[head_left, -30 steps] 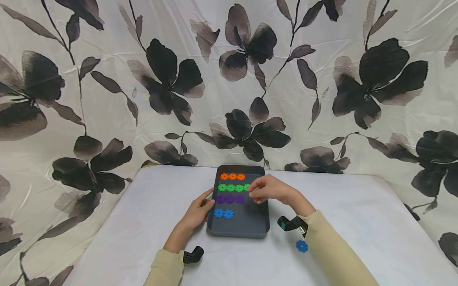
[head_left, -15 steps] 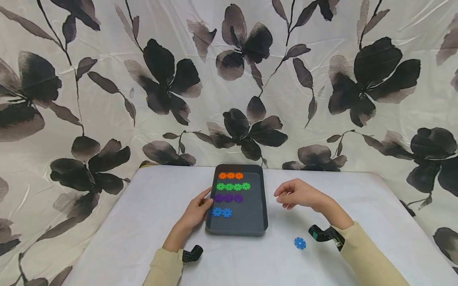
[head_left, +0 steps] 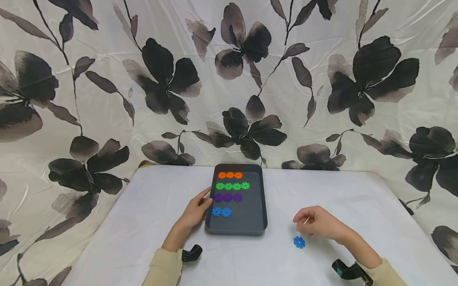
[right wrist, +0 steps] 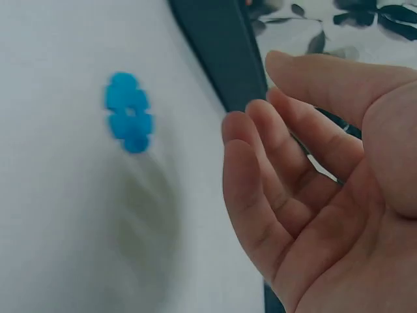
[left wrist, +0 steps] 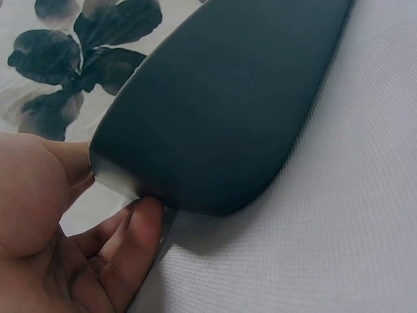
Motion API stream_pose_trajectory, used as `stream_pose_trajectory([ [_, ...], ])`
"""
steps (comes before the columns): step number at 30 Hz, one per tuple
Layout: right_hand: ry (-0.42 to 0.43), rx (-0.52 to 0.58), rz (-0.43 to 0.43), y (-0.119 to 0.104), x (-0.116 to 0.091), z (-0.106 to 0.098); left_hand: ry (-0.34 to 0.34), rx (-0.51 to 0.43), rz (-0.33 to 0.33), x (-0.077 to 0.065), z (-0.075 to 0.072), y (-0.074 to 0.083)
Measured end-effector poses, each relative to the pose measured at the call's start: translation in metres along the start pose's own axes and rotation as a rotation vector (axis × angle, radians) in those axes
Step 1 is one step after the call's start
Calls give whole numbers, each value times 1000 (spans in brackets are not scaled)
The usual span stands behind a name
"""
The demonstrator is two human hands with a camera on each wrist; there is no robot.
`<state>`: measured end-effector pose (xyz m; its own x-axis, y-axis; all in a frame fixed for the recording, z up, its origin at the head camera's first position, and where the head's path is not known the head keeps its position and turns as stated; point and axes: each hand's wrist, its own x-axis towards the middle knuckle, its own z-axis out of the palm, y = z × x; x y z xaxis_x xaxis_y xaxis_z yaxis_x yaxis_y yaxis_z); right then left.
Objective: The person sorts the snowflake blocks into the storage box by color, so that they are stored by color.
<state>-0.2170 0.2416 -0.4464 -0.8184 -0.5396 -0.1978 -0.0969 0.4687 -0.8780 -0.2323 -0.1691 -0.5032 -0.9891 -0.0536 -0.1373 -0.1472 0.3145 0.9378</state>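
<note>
A dark grey rectangular tray [head_left: 247,216] lies on the table with rows of flower-shaped plastic discs in it: orange discs [head_left: 230,175], green discs [head_left: 237,186], purple discs [head_left: 228,197] and two blue discs [head_left: 226,212]. At the tray's left side, my left hand [head_left: 193,211] holds the edge, thumb above and fingers below; the left wrist view shows the fingertips against the tray's wall [left wrist: 208,111]. Above the table to the right hovers my right hand [head_left: 320,224], fingers loosely bent and holding nothing. Just below it lies a single blue disc [head_left: 299,242], seen apart from the fingers in the right wrist view.
A white cloth [head_left: 154,190] covers the table. Behind its far edge hangs a floral curtain [head_left: 200,151]. Both wrists carry a black camera mount, such as the left mount [head_left: 192,253].
My right hand has left the green row, moved right out of the tray, and come down near the loose blue disc. My left hand stays on the tray.
</note>
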Motion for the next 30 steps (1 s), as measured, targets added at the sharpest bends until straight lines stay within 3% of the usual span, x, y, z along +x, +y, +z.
stream_pose_trajectory([
  [13,82,47,36,29,-24,21,-1,-15,-1,-2,0,2],
  [17,105,-17,28,35,-22,25,-4,-23,2,-2,0,3],
  [23,158,-185,-49,37,-18,32,2,-29,4,-3,0,3],
  [30,161,-259,-29,33,-13,35,-3,-11,10,-2,0,2],
])
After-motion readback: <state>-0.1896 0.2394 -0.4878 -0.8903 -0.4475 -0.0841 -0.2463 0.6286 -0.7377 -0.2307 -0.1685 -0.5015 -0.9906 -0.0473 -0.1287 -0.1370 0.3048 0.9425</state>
